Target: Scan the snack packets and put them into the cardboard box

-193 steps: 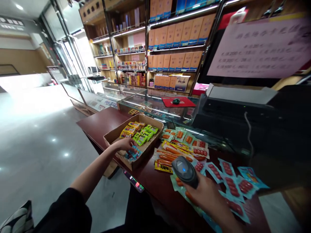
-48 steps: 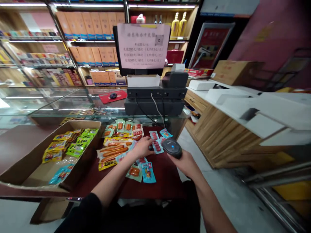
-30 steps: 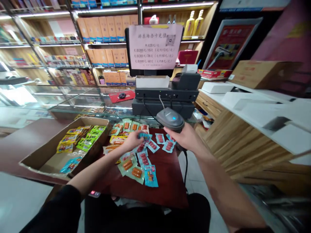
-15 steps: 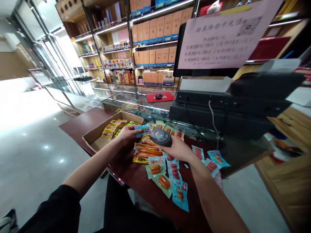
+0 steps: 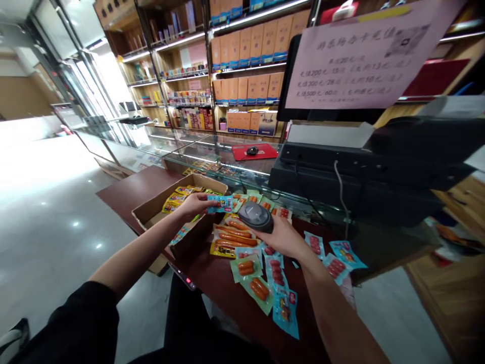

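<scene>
left hand [image 5: 194, 204]: grip pinching blue snack packet [image 5: 221, 203] | right hand [image 5: 285, 236]: grip wrapped around barcode scanner [image 5: 256, 217] | packet probably light, floppy, slick; best held by one end

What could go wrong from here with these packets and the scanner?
The left hand holds a blue packet near the cardboard box; a slip might drop it inside. The scanner in the right hand could nudge the sausage packs around it. Another blue packet lies near the right edge of the table and might get knocked off.
</scene>
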{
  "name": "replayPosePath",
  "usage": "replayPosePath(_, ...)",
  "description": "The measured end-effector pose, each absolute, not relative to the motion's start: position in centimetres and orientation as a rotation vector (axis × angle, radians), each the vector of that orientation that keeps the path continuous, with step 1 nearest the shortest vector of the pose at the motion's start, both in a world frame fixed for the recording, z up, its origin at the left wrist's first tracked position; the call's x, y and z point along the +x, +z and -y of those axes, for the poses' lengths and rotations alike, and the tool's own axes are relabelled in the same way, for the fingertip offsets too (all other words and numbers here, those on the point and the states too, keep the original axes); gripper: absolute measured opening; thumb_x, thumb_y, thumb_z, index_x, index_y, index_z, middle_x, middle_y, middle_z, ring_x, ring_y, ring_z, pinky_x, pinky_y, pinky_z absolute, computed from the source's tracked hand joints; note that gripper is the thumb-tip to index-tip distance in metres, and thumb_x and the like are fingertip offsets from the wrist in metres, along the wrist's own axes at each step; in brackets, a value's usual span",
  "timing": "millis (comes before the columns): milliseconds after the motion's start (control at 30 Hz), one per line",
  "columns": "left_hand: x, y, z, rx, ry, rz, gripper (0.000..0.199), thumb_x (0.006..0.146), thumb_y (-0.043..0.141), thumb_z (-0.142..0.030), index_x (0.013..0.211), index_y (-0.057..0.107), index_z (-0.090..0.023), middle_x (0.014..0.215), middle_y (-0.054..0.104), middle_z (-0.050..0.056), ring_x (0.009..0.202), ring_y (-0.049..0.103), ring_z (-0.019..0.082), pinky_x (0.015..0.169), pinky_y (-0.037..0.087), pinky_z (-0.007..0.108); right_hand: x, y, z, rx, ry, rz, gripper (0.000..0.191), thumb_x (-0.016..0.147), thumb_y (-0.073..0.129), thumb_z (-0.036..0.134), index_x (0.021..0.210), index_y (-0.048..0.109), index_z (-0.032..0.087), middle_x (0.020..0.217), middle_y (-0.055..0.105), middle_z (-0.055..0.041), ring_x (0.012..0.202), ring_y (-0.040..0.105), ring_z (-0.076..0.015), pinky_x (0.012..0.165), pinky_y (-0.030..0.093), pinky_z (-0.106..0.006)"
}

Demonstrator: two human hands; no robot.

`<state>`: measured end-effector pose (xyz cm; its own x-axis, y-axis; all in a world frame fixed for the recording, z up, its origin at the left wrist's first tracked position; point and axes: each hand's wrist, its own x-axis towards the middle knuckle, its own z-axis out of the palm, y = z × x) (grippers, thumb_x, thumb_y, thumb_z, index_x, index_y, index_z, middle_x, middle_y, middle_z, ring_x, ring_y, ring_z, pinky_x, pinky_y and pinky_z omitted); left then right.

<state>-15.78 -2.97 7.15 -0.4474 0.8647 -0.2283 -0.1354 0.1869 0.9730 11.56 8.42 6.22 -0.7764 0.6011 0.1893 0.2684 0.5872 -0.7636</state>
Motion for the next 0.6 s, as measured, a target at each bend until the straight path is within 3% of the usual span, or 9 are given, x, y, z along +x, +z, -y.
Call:
replayPosePath(167,-20.7,7.8,6.7,0.659,1.403,-1.721,0.051,0.048,0.093,-0.039,0.080,0.062,-0.014,0.080,0.074,0.006,0.070,0.070,0.015,0.064,0.058,0.025,11.5,6.9,-7.3,-0.633,1.046,2.417,0.038,0.075,0.070,0.041,0.106,0.071,0.019,0.100,0.076,-0.0071,0.096,0.071,-0.0286,0.082,0.055,-0.037)
replayPosePath(267,-23.6,7.8,9.5,0.599,1.378,-1.842,0.056,0.040,0.094,-0.040,0.074,0.058,-0.014,0.074,0.072,0.004,0.064,0.068,0.014,0.063,0.057,0.026,11.3,6.7,-7.1,-0.631,1.015,2.450,0.031,0.077,0.067,0.042,0.099,0.071,0.020,0.089,0.077,-0.0048,0.086,0.072,-0.0276,0.074,0.056,-0.035)
replayPosePath(367,-25.5,7.5,12.0,0.618,1.210,-1.921,0.056,0.038,0.094,-0.042,0.071,0.058,-0.013,0.068,0.070,0.002,0.058,0.065,0.013,0.060,0.055,0.026,11.2,6.1,-7.4,-0.617,1.013,2.478,0.037,0.077,0.068,0.043,0.106,0.070,0.020,0.094,0.077,-0.0058,0.088,0.072,-0.0276,0.076,0.057,-0.037)
replayPosePath(600,-25.8,7.0,14.7,0.765,0.788,-2.031,0.045,0.037,0.092,-0.037,0.063,0.062,-0.015,0.058,0.066,0.000,0.051,0.061,0.013,0.051,0.049,0.023,10.9,4.6,-8.4,-0.747,1.062,2.504,0.040,0.074,0.067,0.050,0.098,0.070,0.018,0.091,0.077,-0.0085,0.086,0.072,-0.0302,0.073,0.058,-0.038)
